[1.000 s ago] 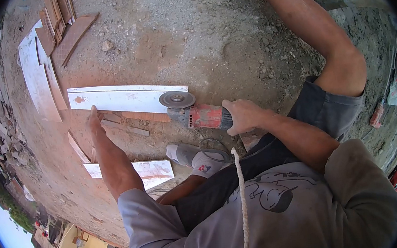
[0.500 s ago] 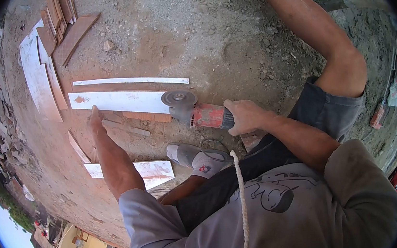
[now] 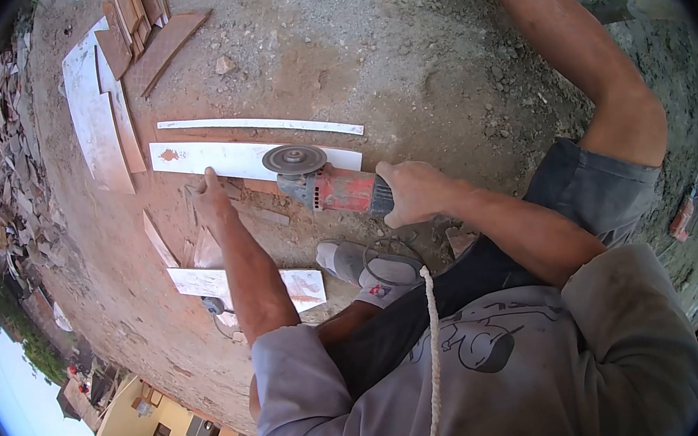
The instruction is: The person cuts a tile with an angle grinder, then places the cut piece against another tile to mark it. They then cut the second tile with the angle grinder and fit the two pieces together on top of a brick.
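Observation:
My right hand [image 3: 416,191] is wrapped round the rear of a red and grey angle grinder [image 3: 344,191]. Its cutting disc [image 3: 295,158] lies over a long white-faced tile strip [image 3: 232,156], partly hiding the strip's middle. At the strip's near edge, toward the left, my left hand [image 3: 213,200] has hold of it, with a fingertip on the white face; its lower fingers are partly hidden. Parallel to this piece, just beyond it, lies a thin white offcut [image 3: 263,126]. Reddish-brown tile shows beneath the strip.
Stacked brown tile pieces [image 3: 170,49] and larger white tiles [image 3: 95,108] lie at the upper left. Another white tile [image 3: 301,287] is near my sock-covered foot [image 3: 385,278], with a dark tool [image 3: 213,304] beside it. A pale rope [image 3: 434,354] hangs in front of my shirt.
The grinder has moved left along the tile strip, its disc going from the right end to nearer the middle. The whole view has shifted, and a dark tool now shows beside the lower tile.

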A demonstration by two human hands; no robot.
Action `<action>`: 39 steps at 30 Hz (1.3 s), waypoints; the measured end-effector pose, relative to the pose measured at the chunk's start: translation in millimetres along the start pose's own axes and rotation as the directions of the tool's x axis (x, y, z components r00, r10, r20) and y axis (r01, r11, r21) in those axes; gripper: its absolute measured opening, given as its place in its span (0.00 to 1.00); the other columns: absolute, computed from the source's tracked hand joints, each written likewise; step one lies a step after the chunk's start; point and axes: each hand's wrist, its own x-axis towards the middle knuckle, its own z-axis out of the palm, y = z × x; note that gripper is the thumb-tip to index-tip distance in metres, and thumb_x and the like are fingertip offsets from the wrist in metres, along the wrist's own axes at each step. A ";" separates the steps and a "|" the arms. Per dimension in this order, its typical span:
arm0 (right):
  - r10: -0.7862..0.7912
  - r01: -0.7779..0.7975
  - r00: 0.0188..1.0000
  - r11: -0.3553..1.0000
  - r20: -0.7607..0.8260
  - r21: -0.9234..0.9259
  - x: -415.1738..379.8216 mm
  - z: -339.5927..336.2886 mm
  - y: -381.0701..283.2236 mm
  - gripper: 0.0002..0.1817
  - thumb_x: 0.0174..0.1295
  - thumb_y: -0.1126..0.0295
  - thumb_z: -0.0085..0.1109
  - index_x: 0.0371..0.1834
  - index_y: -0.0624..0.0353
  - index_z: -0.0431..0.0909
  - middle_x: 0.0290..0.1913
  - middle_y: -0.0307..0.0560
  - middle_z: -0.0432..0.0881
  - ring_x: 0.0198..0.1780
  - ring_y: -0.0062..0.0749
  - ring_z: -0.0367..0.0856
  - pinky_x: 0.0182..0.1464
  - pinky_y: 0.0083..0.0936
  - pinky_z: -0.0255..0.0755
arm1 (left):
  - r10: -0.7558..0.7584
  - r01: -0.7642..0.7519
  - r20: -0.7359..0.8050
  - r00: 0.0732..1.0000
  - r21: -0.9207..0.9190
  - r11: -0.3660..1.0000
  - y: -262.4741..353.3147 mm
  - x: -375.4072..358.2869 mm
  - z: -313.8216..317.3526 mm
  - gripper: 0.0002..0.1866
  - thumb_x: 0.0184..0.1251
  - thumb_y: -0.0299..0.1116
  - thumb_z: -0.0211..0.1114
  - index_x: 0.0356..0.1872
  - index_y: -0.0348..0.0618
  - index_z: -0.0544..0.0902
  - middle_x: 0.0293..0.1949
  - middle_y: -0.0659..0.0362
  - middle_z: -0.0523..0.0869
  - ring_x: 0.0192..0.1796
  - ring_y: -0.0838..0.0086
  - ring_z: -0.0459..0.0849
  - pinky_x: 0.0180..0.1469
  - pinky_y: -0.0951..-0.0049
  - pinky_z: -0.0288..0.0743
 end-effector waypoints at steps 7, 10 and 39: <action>-0.026 0.026 1.000 1.000 0.013 -0.005 26.9 -6.4 -13.1 0.39 0.40 0.57 0.68 0.54 0.74 0.71 0.40 0.70 0.82 0.45 0.60 0.83 0.49 0.43 0.77 | -0.216 0.207 0.012 0.976 -0.349 0.914 -1.8 -84.6 41.7 0.32 0.65 0.53 0.68 0.49 0.27 0.78 0.44 0.51 0.83 0.44 0.69 0.79 0.47 0.65 0.74; -0.043 0.043 0.999 0.999 -0.012 -0.005 32.1 -2.3 -10.2 0.38 0.39 0.56 0.69 0.51 0.75 0.72 0.40 0.71 0.82 0.45 0.61 0.83 0.49 0.43 0.77 | -0.161 0.176 0.072 0.984 -0.445 0.878 -22.1 -79.6 47.5 0.29 0.64 0.51 0.70 0.46 0.30 0.77 0.43 0.53 0.81 0.44 0.69 0.78 0.47 0.66 0.73; -0.020 0.020 0.999 1.000 0.041 0.000 15.2 1.1 8.4 0.38 0.37 0.55 0.70 0.48 0.73 0.73 0.41 0.72 0.82 0.46 0.61 0.83 0.49 0.43 0.76 | 0.069 -0.083 -0.071 0.995 -0.224 0.971 -2.5 -90.3 46.9 0.23 0.67 0.44 0.67 0.48 0.30 0.79 0.45 0.49 0.84 0.46 0.64 0.81 0.51 0.66 0.75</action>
